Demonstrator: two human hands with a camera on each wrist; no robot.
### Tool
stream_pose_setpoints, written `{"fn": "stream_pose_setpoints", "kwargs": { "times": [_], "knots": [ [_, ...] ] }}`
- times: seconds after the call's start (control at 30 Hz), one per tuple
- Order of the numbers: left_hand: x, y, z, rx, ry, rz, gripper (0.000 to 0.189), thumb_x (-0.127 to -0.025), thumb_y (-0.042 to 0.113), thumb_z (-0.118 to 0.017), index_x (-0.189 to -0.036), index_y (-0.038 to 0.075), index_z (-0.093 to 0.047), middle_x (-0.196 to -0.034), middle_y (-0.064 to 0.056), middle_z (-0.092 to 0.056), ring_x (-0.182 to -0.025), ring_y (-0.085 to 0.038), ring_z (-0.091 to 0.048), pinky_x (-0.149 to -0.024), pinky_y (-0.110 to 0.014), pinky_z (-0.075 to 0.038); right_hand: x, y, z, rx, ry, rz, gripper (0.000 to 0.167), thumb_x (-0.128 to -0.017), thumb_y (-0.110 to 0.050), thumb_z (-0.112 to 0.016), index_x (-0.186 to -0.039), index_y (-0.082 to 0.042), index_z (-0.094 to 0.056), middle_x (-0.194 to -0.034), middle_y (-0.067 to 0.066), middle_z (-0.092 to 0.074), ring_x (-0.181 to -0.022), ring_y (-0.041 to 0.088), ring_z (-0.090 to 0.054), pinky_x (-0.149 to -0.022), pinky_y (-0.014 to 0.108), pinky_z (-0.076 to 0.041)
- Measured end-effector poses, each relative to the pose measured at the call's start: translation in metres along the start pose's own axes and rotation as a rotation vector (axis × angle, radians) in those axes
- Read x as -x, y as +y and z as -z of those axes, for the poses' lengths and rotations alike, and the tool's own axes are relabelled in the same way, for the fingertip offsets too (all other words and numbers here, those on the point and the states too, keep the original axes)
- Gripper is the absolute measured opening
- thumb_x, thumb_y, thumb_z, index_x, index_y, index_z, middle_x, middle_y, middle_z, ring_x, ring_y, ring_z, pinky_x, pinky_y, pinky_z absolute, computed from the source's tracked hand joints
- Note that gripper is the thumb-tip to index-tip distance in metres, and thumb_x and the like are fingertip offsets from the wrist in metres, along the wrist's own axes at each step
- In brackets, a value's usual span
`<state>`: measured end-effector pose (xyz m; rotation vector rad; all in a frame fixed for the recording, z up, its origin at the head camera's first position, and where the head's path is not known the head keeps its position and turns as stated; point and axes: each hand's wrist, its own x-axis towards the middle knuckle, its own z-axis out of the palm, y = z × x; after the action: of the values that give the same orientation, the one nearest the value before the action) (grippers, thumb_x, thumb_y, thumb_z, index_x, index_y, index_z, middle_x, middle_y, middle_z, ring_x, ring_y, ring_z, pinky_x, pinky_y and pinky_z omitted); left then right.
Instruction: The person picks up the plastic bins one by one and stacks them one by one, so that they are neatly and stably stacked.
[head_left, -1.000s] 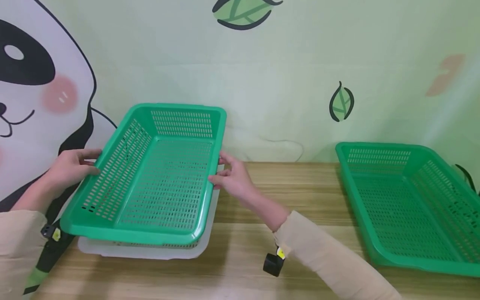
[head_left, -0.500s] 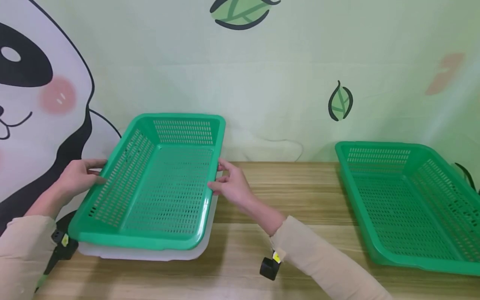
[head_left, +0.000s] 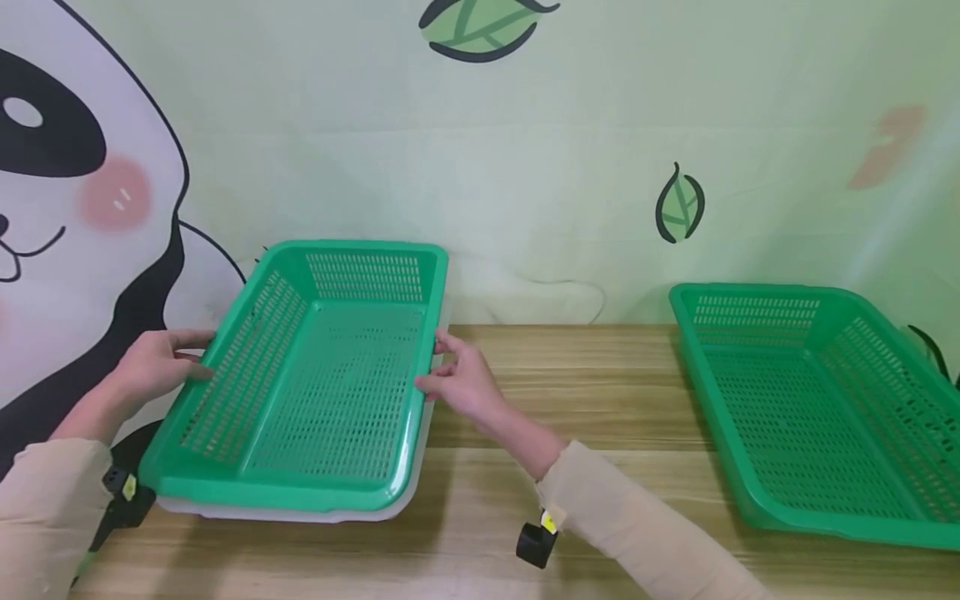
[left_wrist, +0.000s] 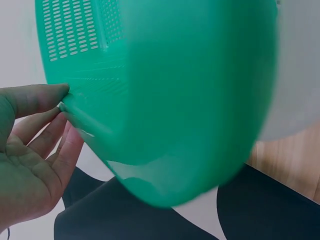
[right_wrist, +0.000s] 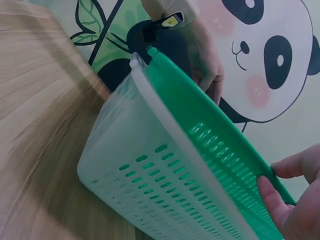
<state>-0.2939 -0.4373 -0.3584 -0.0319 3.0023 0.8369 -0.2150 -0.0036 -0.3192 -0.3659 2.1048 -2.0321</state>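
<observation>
A green perforated plastic basket (head_left: 337, 392) sits partly nested inside a white perforated basket (right_wrist: 145, 165), its rim a little above the white one. My left hand (head_left: 156, 367) pinches the green basket's left rim; in the left wrist view the thumb lies over the rim and the fingers curl beneath it. On the opposite side my right hand (head_left: 468, 379) pinches the right rim between thumb and fingers. Most of the white basket is hidden from above; only its front and right edges show in the head view.
A second green basket (head_left: 825, 417) stands on the wooden table (head_left: 570, 392) to the right. Behind the table hangs a pale green backdrop (head_left: 525, 167) printed with a panda and leaves. The left hand is beyond the table's left edge.
Both hands have lowered the green basket further into the white one, so less space shows between the rims. The right-hand green basket has not moved.
</observation>
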Motion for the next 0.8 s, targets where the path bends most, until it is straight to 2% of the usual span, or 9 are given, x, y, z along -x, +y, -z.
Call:
{"fn": "stream_pose_setpoints", "kwargs": {
  "times": [0.03,0.07,0.13,0.23,0.4,0.5,0.63,0.7,0.8],
  "knots": [
    [0.007,0.011,0.002,0.006,-0.029,0.011,0.068,-0.078,0.015,-0.065,-0.137,-0.001,-0.036,-0.129,-0.025,-0.045,-0.109,-0.041,-0.049,-0.083,-0.064,-0.037,-0.002,0.004,0.000,-0.005,0.001,-0.003,0.070,-0.078,0.010,-0.060,-0.140,0.001,-0.028,-0.119,0.019,-0.044,-0.073,0.013,-0.058,-0.070,0.032,-0.055],
    [0.005,0.007,0.000,-0.001,-0.021,0.018,0.067,-0.077,0.016,-0.067,-0.136,0.001,-0.038,-0.127,-0.023,-0.047,-0.106,-0.037,-0.054,-0.080,-0.065,-0.038,-0.004,0.008,0.000,-0.012,0.001,-0.007,0.071,-0.078,0.010,-0.061,-0.140,0.000,-0.028,-0.118,0.018,-0.044,-0.073,0.014,-0.058,-0.069,0.032,-0.055],
    [0.025,0.039,0.006,0.016,-0.069,0.032,0.067,-0.076,0.013,-0.065,-0.134,-0.005,-0.037,-0.128,-0.027,-0.045,-0.107,-0.040,-0.052,-0.081,-0.066,-0.037,-0.006,0.013,0.000,-0.029,0.006,-0.020,0.072,-0.078,0.009,-0.062,-0.140,-0.002,-0.029,-0.118,0.016,-0.044,-0.074,0.014,-0.059,-0.069,0.030,-0.055],
    [0.037,0.059,0.007,0.022,-0.098,0.033,0.066,-0.076,0.011,-0.064,-0.133,-0.008,-0.036,-0.124,-0.028,-0.047,-0.104,-0.040,-0.053,-0.084,-0.066,-0.035,-0.006,0.018,0.000,-0.039,0.017,-0.041,0.072,-0.077,0.009,-0.063,-0.140,-0.003,-0.029,-0.120,0.016,-0.043,-0.076,0.015,-0.059,-0.069,0.028,-0.055],
    [0.037,0.056,0.006,0.041,-0.138,0.008,0.067,-0.076,0.012,-0.065,-0.133,-0.009,-0.036,-0.121,-0.030,-0.049,-0.103,-0.042,-0.053,-0.083,-0.062,-0.040,-0.007,0.024,0.000,-0.051,0.027,-0.056,0.071,-0.076,0.010,-0.063,-0.139,-0.002,-0.031,-0.119,0.016,-0.044,-0.076,0.016,-0.059,-0.069,0.027,-0.054],
    [0.035,0.056,0.003,0.015,-0.114,0.034,0.066,-0.076,0.011,-0.065,-0.133,-0.008,-0.037,-0.119,-0.026,-0.052,-0.099,-0.036,-0.057,-0.081,-0.062,-0.041,-0.008,0.026,-0.001,-0.051,0.028,-0.048,0.070,-0.076,0.010,-0.062,-0.139,-0.001,-0.032,-0.118,0.015,-0.044,-0.076,0.016,-0.059,-0.068,0.028,-0.055],
    [0.040,0.065,0.001,0.005,-0.130,0.037,0.065,-0.078,0.009,-0.061,-0.133,-0.012,-0.033,-0.123,-0.031,-0.047,-0.105,-0.042,-0.052,-0.085,-0.064,-0.037,-0.009,0.029,-0.001,-0.038,0.030,-0.048,0.069,-0.076,0.010,-0.062,-0.138,-0.001,-0.033,-0.118,0.015,-0.045,-0.077,0.016,-0.059,-0.068,0.028,-0.055],
    [0.042,0.067,0.002,0.025,-0.161,0.012,0.066,-0.079,0.008,-0.061,-0.132,-0.015,-0.030,-0.125,-0.035,-0.042,-0.109,-0.048,-0.046,-0.087,-0.064,-0.035,-0.009,0.029,-0.001,-0.031,0.031,-0.052,0.070,-0.076,0.010,-0.062,-0.138,-0.001,-0.033,-0.118,0.015,-0.045,-0.078,0.016,-0.059,-0.068,0.027,-0.055],
    [0.038,0.058,-0.001,0.016,-0.134,0.027,0.066,-0.077,0.009,-0.063,-0.133,-0.011,-0.034,-0.123,-0.030,-0.048,-0.104,-0.042,-0.052,-0.084,-0.065,-0.036,-0.010,0.031,-0.001,-0.032,0.030,-0.053,0.069,-0.076,0.010,-0.062,-0.138,0.000,-0.033,-0.118,0.015,-0.045,-0.078,0.016,-0.059,-0.068,0.027,-0.054]
  ]
}}
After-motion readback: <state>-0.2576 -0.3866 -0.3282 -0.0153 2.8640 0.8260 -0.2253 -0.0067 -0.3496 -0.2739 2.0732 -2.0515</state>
